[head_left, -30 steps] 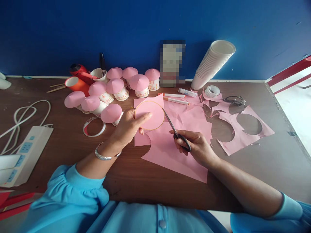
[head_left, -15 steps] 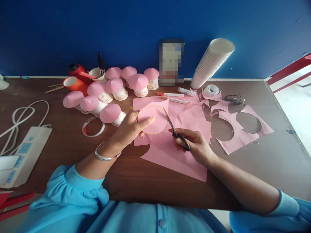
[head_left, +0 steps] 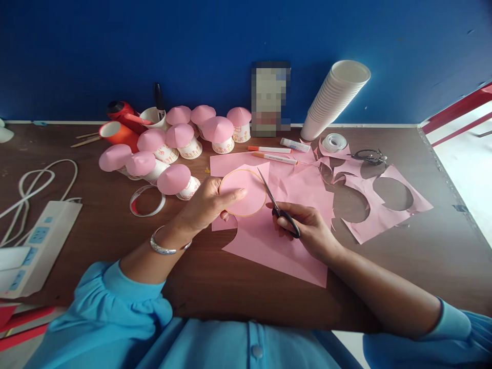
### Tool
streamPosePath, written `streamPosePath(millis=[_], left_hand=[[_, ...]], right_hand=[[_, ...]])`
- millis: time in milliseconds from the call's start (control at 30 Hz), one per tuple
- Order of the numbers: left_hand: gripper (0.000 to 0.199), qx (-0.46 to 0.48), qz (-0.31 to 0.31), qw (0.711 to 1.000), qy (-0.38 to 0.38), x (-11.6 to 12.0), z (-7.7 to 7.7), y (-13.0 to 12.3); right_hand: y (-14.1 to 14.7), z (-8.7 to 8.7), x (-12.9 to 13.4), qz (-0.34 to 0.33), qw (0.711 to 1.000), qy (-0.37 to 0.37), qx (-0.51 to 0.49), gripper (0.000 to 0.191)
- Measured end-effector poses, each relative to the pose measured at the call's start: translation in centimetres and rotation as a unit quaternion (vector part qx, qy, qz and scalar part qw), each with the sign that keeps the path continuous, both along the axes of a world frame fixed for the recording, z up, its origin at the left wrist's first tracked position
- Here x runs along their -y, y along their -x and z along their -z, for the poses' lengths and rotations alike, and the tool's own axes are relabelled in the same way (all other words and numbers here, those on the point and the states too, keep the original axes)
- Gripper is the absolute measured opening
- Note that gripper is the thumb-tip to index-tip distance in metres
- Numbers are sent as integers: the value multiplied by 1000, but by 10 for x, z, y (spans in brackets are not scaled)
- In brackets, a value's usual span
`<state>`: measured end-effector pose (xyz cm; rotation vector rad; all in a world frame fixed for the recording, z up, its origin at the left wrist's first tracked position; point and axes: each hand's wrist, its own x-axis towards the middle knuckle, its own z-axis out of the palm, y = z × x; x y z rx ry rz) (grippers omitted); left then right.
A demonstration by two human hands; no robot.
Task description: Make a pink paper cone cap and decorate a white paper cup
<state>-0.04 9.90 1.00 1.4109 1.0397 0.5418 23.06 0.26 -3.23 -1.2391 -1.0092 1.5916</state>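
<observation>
A pink paper piece (head_left: 249,182) with a yellow-outlined circle is pinched in my left hand (head_left: 209,202), thumb on top. My right hand (head_left: 303,225) is closed round the black handles of the scissors (head_left: 273,199), whose blades point up and left at the right edge of the circle. Below both hands lies a larger pink sheet (head_left: 284,251) with a curved cut-out on its left side. Pink offcuts with round holes (head_left: 374,210) lie to the right. Several white cups with pink cone tops (head_left: 217,130) stand at the back left.
A tall stack of white cups (head_left: 332,102) leans by the blue wall. Markers (head_left: 274,158), a glue stick (head_left: 295,145), a tape roll (head_left: 334,143) and glasses (head_left: 369,157) lie behind the sheets. A cup ring (head_left: 147,201) and a power strip (head_left: 40,246) are at the left.
The pink piece in my left hand has shifted slightly right and down and turned a little. My right hand and the scissors are almost unmoved.
</observation>
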Motion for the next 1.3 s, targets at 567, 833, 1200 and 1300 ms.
streamPosePath(millis=[567, 833, 1200, 1300], left_hand=[[31, 20, -6, 1000, 23, -1, 1, -2], [37, 20, 4, 1000, 11, -2, 3, 0], [34, 27, -13, 999, 20, -3, -2, -1], [34, 24, -16, 999, 24, -1, -4, -1]], right_hand=[[-1, 3, 0, -10, 1000, -14, -10, 56], [0, 1, 0, -4, 1000, -12, -10, 55], [-1, -1, 1, -11, 1000, -13, -5, 53], [-1, -3, 1, -10, 1000, -12, -6, 52]])
